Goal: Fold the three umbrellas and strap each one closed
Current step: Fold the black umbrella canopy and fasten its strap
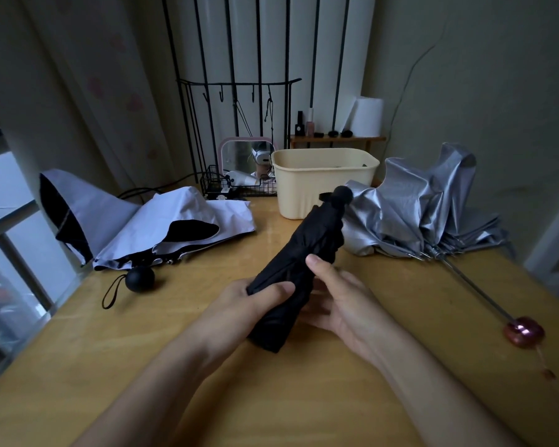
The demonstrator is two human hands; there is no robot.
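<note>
At the near middle of the table [271, 398], both hands hold the black umbrella [300, 262] just above the wood. Its round handle [342, 195] points far, toward the cream tub [320, 182]. The left hand [239, 301] grips the near end with its thumb laid across the cloth. The right hand [342, 298] cradles the middle, thumb pressing on top and fingers passing under.

The bundle looks rolled, yet no strap shows wrapped round it. If either thumb lifts before a strap is fastened, the pleats would likely spring loose and need rolling again. The cloth bulges unevenly near the handle, so a strap pulled over it might not reach its fastener, or might trap a fold. The far end hangs close to the silver umbrella [426, 204]; a swing to the right could catch its bare rib tips.

The white umbrella [162, 221] lies collapsed but loose at far left. The silver one sprawls at far right with its shaft drawn out to a red handle [525, 332] by the right edge, where a nudge could send it off.

The right fingers are hidden under the umbrella, as is any strap or fastener. The dim light makes black folds hard to separate, and the tub's contents cannot be made out.
</note>
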